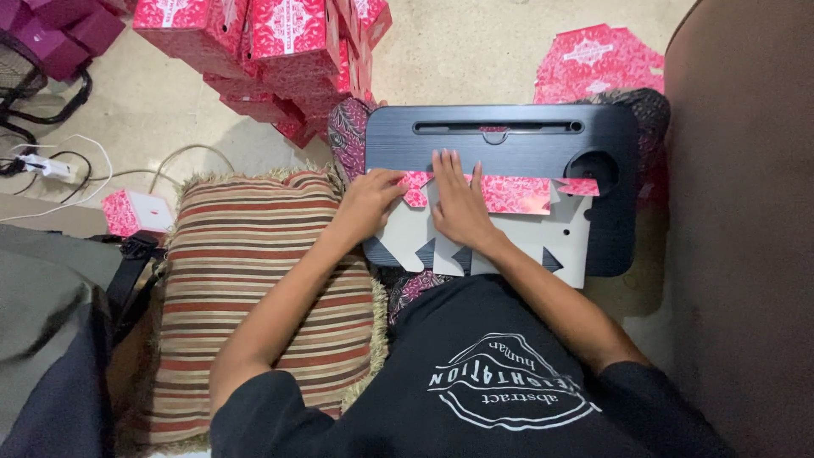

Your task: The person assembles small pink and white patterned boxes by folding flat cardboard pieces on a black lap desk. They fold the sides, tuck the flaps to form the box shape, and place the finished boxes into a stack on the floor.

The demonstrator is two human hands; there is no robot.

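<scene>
So we've got the flat box blank point(509, 222) lying grey side up on the black lap desk point(509, 144) in the middle of the frame, with its pink patterned strip folded over along the top edge. Our right hand point(458, 203) is spread flat, fingers pointing up the frame, palm pressing down on the card just left of center. Our left hand point(373, 199) comes in from the left and curls around the left end of the blank, fingertips pinching or pushing the small pink flap point(415, 188) there; we can't quite tell if it's a true pinch. To do this fold well, we'd say keep the flat hand planted close to the crease line so the card doesn't skid on the smooth desk, and bend the flap right along the score instead of mid-panel, then run a finger along it to sharpen it. The blank overhangs the near edge of the desk, so the weight should stay on the part that's supported. Finished pink boxes point(280, 51) are stacked at the upper left, more flat blanks point(598, 59) lie at the upper right, and a striped cushion point(254, 288) sits to the left.
</scene>
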